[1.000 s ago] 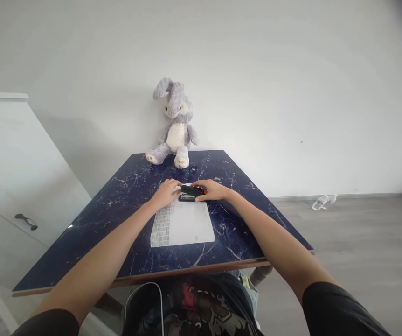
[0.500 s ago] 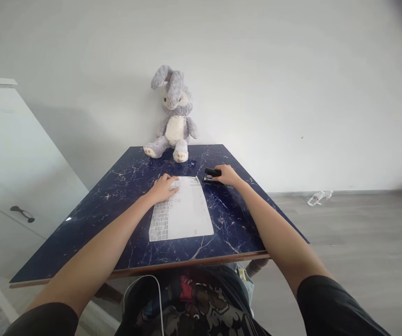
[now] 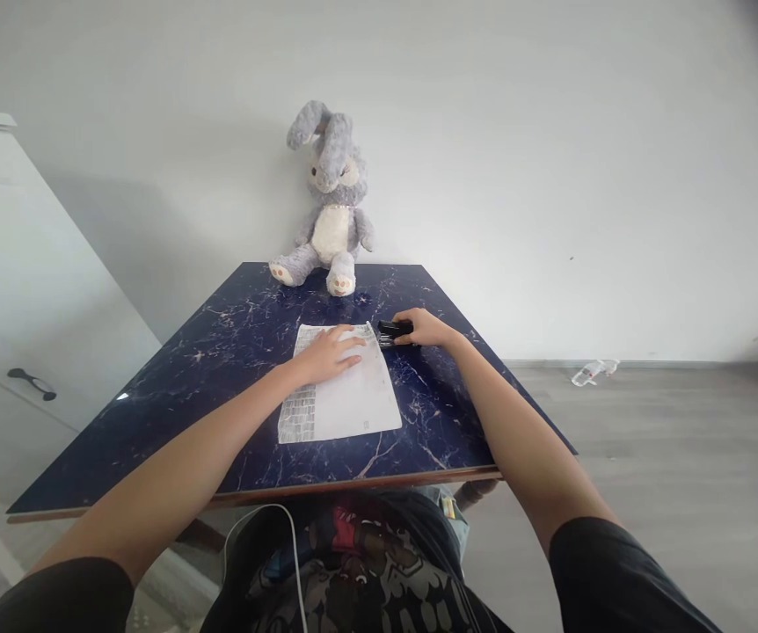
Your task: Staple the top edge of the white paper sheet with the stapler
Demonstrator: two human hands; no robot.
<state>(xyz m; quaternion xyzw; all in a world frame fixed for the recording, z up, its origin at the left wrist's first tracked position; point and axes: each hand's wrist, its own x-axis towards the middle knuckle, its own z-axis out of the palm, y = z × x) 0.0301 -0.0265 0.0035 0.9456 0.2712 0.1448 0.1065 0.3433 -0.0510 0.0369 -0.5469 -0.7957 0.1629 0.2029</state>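
Observation:
White paper with a grey printed strip along its left side lies on the dark blue marbled table. My left hand rests flat on the upper part of the paper, fingers spread and pointing right. A black stapler is in my right hand, its fingers wrapped round the rear end. The stapler's front end is at the paper's upper right corner; whether the corner is between its jaws is too small to tell.
A grey plush rabbit sits at the table's back edge against the wall. A white cabinet stands at the left. Clear plastic packaging lies on the floor at the right. A white cable hangs over my lap.
My left hand has slid right, further over the paper. The stapler in my right hand has moved slightly left, closer to the paper's corner. The whole view has shifted a little.

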